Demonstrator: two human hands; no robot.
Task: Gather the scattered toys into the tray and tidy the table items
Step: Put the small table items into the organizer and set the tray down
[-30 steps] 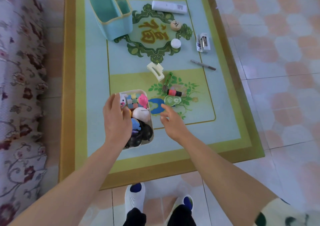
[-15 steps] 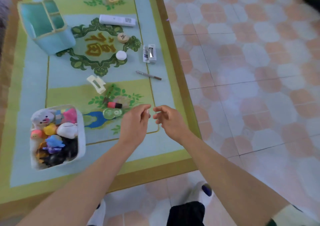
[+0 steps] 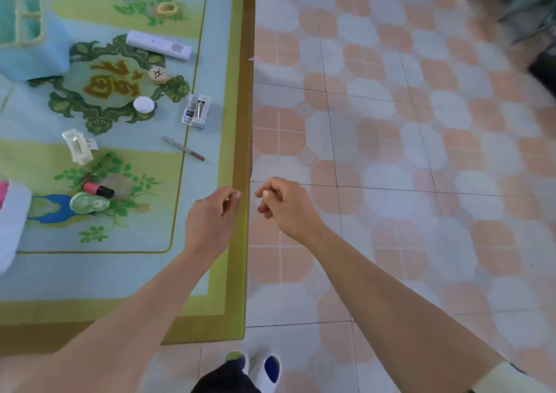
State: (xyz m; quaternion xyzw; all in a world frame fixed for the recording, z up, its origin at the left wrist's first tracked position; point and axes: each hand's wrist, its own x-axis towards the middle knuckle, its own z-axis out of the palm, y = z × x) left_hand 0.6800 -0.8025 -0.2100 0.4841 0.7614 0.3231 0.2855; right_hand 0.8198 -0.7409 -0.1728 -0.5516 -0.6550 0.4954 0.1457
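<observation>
View panned right: toy tray [image 3: 12, 221] now at left edge. Left hand [image 3: 210, 221] and right hand [image 3: 285, 209] loosely curled, empty, apart at the table [image 3: 240, 152] edge; pen [image 3: 183, 148] nearby.

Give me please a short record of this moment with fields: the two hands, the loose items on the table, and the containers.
left hand: left hand, loosely curled, over the table's right edge; nothing visible in it
right hand: right hand, loosely curled, over the tiled floor; nothing visible in it
loose items: white rectangular remote control; round wooden game piece; white round cap; thin brown pen; cream plastic hair claw; red tube with black cap
containers: turquoise divided organiser, far left; white toy tray, cut off at left edge
</observation>
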